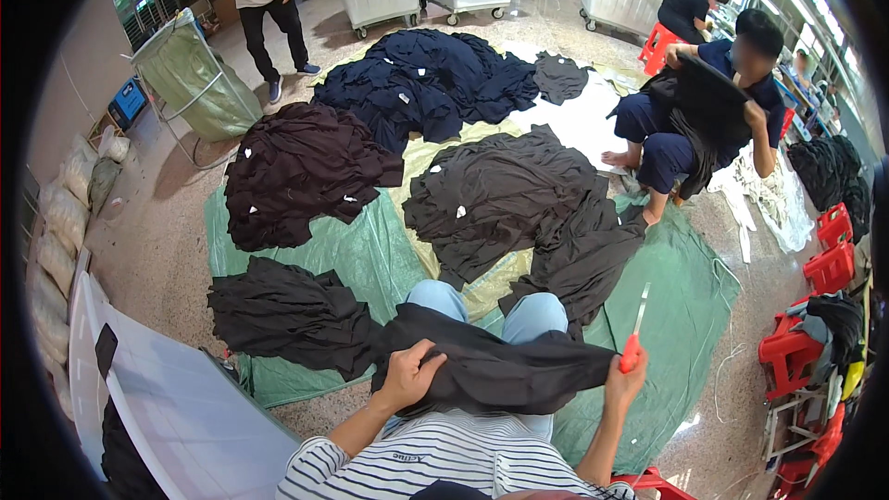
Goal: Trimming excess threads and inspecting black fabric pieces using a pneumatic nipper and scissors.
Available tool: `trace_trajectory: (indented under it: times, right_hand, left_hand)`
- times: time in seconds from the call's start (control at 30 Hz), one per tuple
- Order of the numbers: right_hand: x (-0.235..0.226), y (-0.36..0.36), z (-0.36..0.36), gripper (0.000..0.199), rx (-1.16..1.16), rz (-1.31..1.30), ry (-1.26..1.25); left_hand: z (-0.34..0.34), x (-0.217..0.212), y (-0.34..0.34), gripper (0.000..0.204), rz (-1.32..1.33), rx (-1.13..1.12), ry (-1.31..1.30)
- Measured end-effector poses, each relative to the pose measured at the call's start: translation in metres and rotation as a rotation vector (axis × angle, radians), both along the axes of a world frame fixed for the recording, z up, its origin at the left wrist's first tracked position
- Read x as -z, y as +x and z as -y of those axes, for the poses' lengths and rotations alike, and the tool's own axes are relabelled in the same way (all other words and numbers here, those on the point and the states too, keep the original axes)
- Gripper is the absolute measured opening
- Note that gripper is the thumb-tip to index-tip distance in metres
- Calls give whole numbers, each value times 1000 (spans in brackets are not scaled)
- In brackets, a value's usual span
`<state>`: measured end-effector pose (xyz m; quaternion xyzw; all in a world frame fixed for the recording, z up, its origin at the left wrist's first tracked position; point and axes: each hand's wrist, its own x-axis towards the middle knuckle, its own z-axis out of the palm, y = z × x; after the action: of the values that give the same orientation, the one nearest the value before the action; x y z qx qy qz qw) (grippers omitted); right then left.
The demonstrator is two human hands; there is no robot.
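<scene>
A black garment (500,366) lies stretched across my lap, over my blue-clad knees. My left hand (406,377) grips it on the left, thumb on top of the fabric. At its right end, my right hand (626,380) pinches the cloth and also holds a slim red-handled tool (633,352). The tool's narrow metal end points up and away from me; its exact kind cannot be made out. Just left of my knees is a black garment heap (287,315). Ahead of them lies a larger dark grey pile (509,199).
Navy (435,79) and dark maroon piles (301,171) lie farther off on green sheeting (676,315). A seated co-worker (694,120) handles dark cloth at the right; another person (264,0) stands at the back. A pale bin (185,407) stands near left, red stools (792,352) at right.
</scene>
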<state>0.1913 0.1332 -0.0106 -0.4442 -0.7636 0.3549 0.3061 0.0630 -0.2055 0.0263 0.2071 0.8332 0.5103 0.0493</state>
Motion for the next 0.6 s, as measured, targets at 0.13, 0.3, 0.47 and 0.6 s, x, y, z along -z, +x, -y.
trace_trajectory:
  times: [0.13,0.3,0.47,0.6]
  right_hand:
    - [-34,30,-27,36,-59,-198,-24]
    - [-38,29,-19,34,-99,-4,-8]
    - [41,36,-6,40,-106,73,-221]
    - [41,32,7,46,-174,98,-282]
  left_hand:
    - [4,-81,-15,25,279,352,33]
    - [-4,13,-43,32,43,120,-251]
    - [-7,31,5,66,-207,2,-391]
    - [12,58,42,58,-182,-60,-556]
